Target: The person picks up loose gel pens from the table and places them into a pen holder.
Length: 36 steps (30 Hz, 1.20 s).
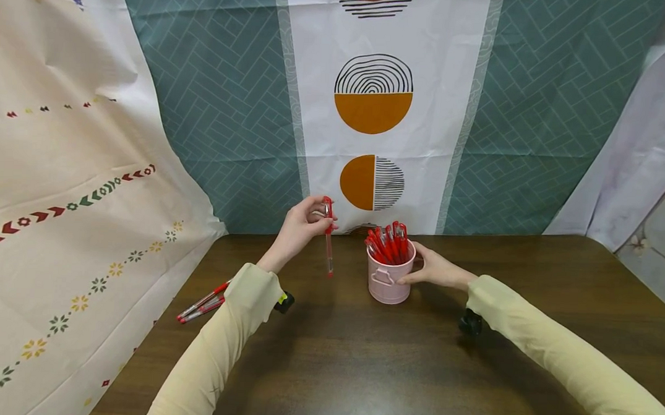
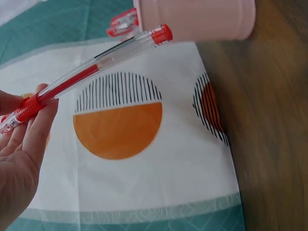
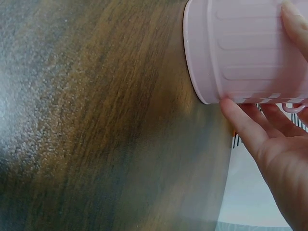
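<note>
My left hand pinches a red gel pen by its upper part and holds it upright above the table, left of a pink bucket. In the left wrist view the pen shows a clear barrel, a red refill and a red end plug. Several red pens stand in the bucket, caps up. My right hand grips the bucket from its right side, thumb in front and fingers behind. The right wrist view shows fingers and thumb of the right hand against the bucket wall.
More red pens lie on the brown wooden table at the left, partly behind my left sleeve. A patterned cloth hangs along the back edge, and a cream cloth borders the left side.
</note>
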Available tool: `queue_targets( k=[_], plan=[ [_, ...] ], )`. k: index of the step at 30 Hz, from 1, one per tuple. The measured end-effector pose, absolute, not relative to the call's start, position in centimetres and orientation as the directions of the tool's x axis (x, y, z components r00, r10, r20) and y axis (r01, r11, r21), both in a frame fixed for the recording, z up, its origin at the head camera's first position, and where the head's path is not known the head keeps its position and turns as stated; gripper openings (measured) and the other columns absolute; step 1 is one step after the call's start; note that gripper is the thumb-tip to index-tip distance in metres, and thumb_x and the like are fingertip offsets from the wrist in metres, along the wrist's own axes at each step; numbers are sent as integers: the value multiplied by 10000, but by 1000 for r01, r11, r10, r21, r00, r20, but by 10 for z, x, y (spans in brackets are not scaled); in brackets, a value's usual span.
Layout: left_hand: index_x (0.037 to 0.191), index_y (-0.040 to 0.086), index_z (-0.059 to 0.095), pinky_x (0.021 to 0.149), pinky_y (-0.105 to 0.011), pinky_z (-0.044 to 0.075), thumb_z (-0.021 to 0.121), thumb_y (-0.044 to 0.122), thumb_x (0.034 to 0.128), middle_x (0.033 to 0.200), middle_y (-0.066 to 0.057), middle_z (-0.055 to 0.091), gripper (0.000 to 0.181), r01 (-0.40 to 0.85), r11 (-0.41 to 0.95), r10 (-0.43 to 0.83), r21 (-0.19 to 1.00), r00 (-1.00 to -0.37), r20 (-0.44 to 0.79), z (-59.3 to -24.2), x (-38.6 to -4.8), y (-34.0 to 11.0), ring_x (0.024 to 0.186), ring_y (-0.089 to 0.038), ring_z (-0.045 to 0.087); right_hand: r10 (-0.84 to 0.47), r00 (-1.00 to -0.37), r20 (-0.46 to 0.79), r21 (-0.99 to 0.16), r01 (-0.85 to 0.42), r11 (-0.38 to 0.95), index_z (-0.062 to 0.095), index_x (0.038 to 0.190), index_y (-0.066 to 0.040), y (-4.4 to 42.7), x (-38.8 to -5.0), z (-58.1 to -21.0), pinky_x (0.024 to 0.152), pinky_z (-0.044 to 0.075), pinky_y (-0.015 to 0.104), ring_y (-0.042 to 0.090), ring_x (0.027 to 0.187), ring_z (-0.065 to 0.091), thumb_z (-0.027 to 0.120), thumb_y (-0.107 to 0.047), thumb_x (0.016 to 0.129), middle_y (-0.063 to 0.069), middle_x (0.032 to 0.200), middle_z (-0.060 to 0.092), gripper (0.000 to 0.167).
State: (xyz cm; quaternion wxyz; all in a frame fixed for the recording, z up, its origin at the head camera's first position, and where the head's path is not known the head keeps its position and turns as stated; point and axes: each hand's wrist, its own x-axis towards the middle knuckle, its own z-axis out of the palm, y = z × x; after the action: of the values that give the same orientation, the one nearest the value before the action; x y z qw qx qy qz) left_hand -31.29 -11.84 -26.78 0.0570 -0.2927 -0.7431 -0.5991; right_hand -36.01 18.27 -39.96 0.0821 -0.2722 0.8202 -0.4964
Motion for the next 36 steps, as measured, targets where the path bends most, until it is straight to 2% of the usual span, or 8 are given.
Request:
queue_targets(
  k=[6,9,12,17,22,28,32,36],
  plan=[
    [1083,-117,427,735,-404,483,543,-103,850,951,-271,536,261,493,-18,339,870,-815,469,-264,-316,-100,868,-433,566,-529,-837,141,-861,-367,351,307,1350,-52,183,-360,-399,893,388,416,266,1130,427,783,-218,706,110,1268,444,818],
    [1087,-141,408,731,-403,485,544,-100,851,966,-296,529,275,530,-39,330,847,-793,512,-263,-317,-90,865,-418,571,-542,-826,154,-861,-381,336,302,1351,-36,183,-360,-400,896,387,408,270,1131,430,776,-200,718,123,1270,444,808],
    [1094,-166,385,743,-412,479,533,-105,856,982,-342,511,287,567,-73,320,821,-766,557,-263,-317,-80,875,-456,545,-541,-827,153,-864,-378,333,303,1351,-40,183,-360,-401,899,385,404,265,1137,428,774,-194,721,120,1279,437,802],
    [1087,-164,367,764,-415,472,518,-118,859,971,-333,514,278,601,-119,275,790,-745,608,-269,-318,-65,877,-473,526,-535,-832,148,-861,-375,344,294,1360,-38,183,-359,-400,906,374,425,278,1147,415,767,-202,728,132,1292,425,806],
    [1055,-152,380,753,-412,478,531,-128,845,958,-337,512,259,640,-106,201,761,-735,647,-281,-319,-54,860,-457,543,-531,-834,151,-864,-372,340,296,1358,-39,182,-358,-400,902,377,425,279,1140,423,767,-197,728,136,1287,431,802],
    [1037,-134,416,762,-396,474,565,-132,822,953,-340,518,261,657,-39,192,753,-735,651,-307,-325,-48,826,-447,553,-531,-839,119,-887,-331,323,301,1356,-80,182,-356,-401,878,404,404,264,1136,426,769,-202,724,101,1287,428,796],
    [1046,-107,439,731,-407,478,602,-92,815,930,-269,553,283,676,34,190,736,-727,660,-325,-334,-45,799,-394,577,-537,-833,133,-886,-343,311,317,1345,-77,181,-356,-401,871,411,396,260,1122,438,772,-190,719,97,1268,445,783],
    [1035,-43,478,700,-355,486,636,-44,811,897,-173,579,274,708,159,172,688,-706,687,-334,-337,-42,758,-266,594,-538,-829,151,-885,-355,300,330,1336,-80,180,-358,-401,869,413,389,255,1102,451,774,-181,717,93,1248,463,768]
  ],
)
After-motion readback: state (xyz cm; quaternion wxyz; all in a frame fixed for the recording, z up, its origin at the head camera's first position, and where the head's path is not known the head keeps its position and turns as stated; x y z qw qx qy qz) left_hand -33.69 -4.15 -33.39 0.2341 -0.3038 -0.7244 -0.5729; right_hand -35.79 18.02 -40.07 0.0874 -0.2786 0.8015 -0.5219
